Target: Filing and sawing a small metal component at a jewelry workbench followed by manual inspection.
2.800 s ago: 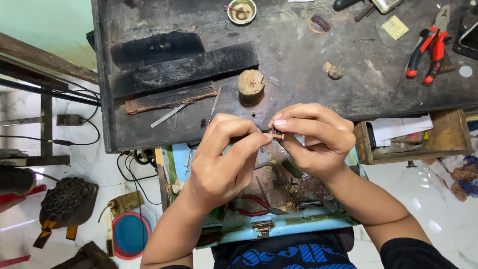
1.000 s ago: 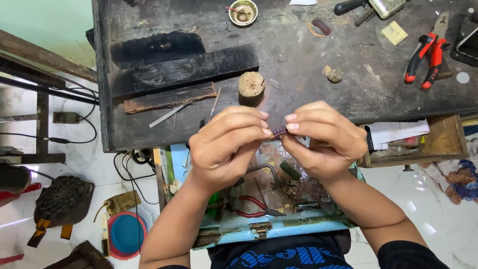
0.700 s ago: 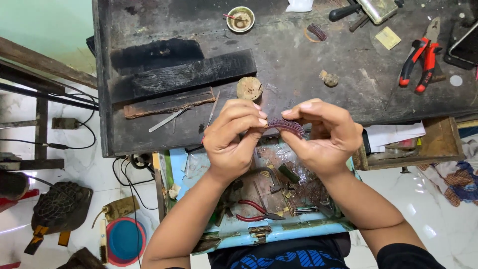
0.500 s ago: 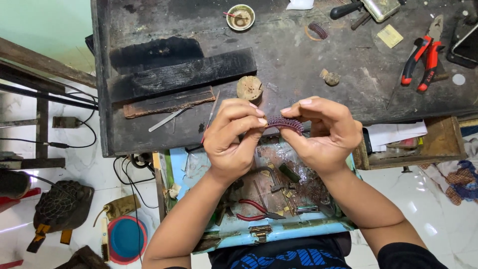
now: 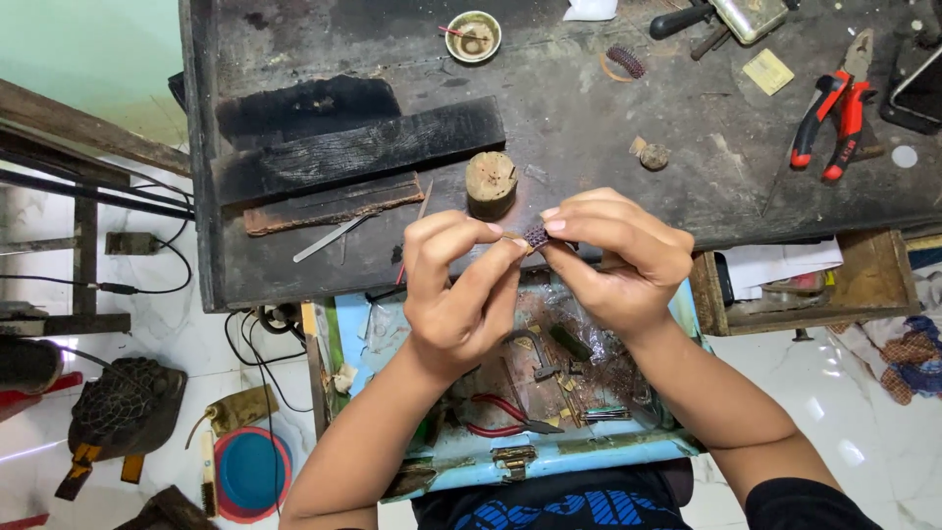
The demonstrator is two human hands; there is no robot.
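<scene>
Left hand (image 5: 456, 294): raised over the near edge of the bench, thumb and forefinger pinched shut on one end of the small ridged piece.
Right hand (image 5: 613, 260): opposite the left, fingertips touching it; thumb and forefinger pinched shut on the other end of the same piece, the other fingers curled under.
Small ridged piece (image 5: 536, 236): dark purplish, toothed, mostly hidden between the fingertips of both hands; held in the air just above the front edge of the bench.
Workbench (image 5: 589, 108): dark, scorched wood, filling the upper part of the view.
Wooden stub (image 5: 491, 184): short round peg, upright on the bench just beyond the hands.
Charred plank (image 5: 358, 147): long black board lying across the left part of the bench.
Metal file (image 5: 334, 236): thin flat strip lying aslant in front of the plank.
Small bowl (image 5: 474, 35): round, at the far edge of the bench.
Curved ridged piece (image 5: 625, 61): lies on the bench top, well apart from the hands.
Pliers (image 5: 829, 123): red-handled, at the right of the bench.
Blue tray (image 5: 549, 456): below the hands, against the person's lap, holding red-handled cutters (image 5: 500, 414) and scrap.
Open drawer (image 5: 868, 280): wooden, right of the right hand.
</scene>
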